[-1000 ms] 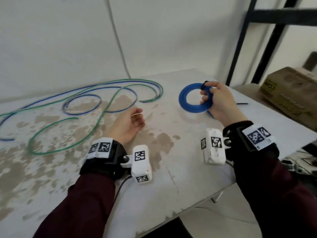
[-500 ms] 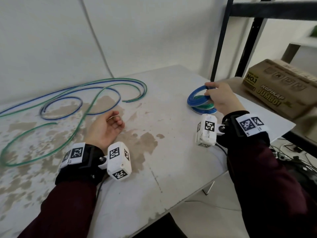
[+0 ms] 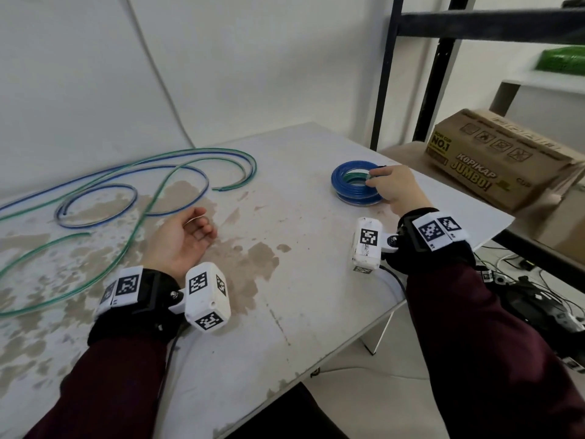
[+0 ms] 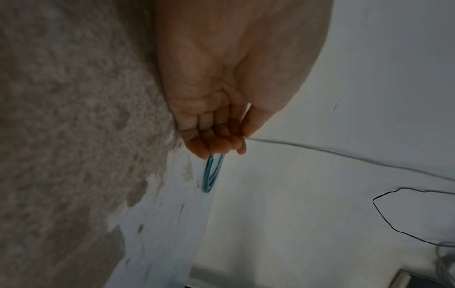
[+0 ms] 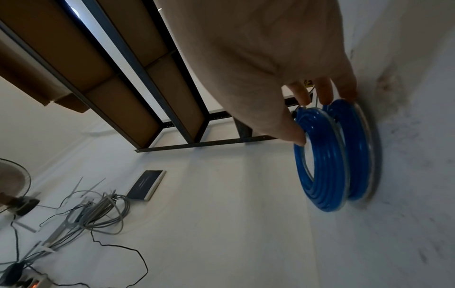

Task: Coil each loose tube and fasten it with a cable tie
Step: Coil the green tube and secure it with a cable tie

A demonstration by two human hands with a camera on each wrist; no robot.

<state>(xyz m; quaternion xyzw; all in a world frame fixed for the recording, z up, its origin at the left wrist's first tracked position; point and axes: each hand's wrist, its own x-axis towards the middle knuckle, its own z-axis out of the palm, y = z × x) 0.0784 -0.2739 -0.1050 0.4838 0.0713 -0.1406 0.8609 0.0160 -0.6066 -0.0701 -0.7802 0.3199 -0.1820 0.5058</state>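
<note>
Right of centre in the head view, the right hand (image 3: 395, 190) pinches the blue coil (image 3: 354, 182) onto a stacked coil, apparently tied, while the left hand (image 3: 180, 236) lies slack; letting go carelessly could topple it.

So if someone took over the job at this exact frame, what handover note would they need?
Right hand: grips the top blue coil, setting it on a stack of coils at the table's right side.
Left hand: palm up on the table, fingers loosely curled, holding nothing.
Done: the stacked coils are wound; the ties can't be made out clearly.
Left: loose blue and green tubes lie sprawled at the far left, uncoiled and untied.
Next, probably: release the coil and start on a loose tube.
</note>
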